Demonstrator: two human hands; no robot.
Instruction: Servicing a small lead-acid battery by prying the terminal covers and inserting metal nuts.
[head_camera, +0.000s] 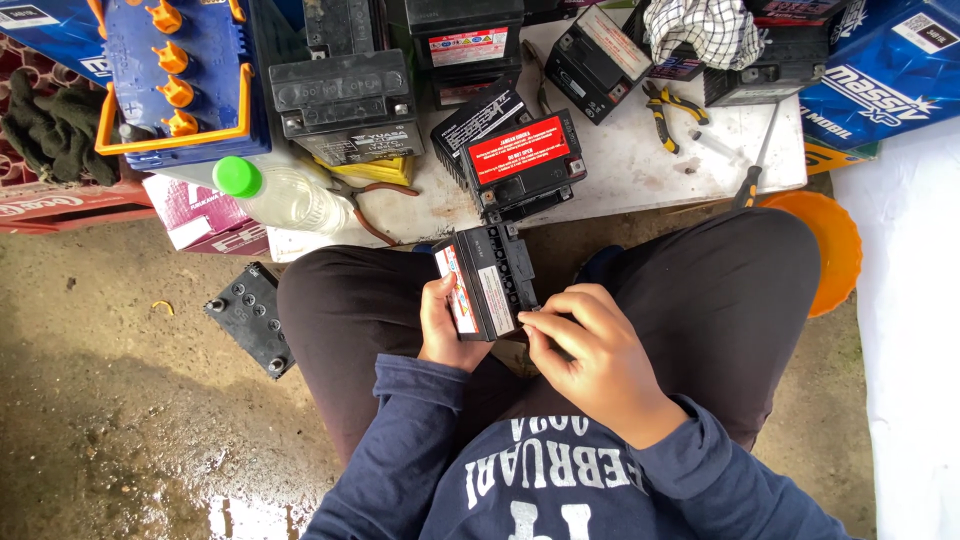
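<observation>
I hold a small black battery (487, 283) with a white and red label over my lap, tilted on its side. My left hand (447, 325) grips its left edge from below. My right hand (590, 355) has its fingers curled against the battery's lower right corner; what the fingertips pinch is too small to tell. My knees in dark trousers frame the battery on both sides.
A low white board (640, 165) ahead carries several black batteries, one with a red label (522, 158), yellow-handled pliers (668, 112), a screwdriver (755, 160), a checked cloth (705, 30) and a green-capped clear bottle (280, 195). A black lid (250, 318) lies on the dirt floor at left, an orange bowl (835, 250) at right.
</observation>
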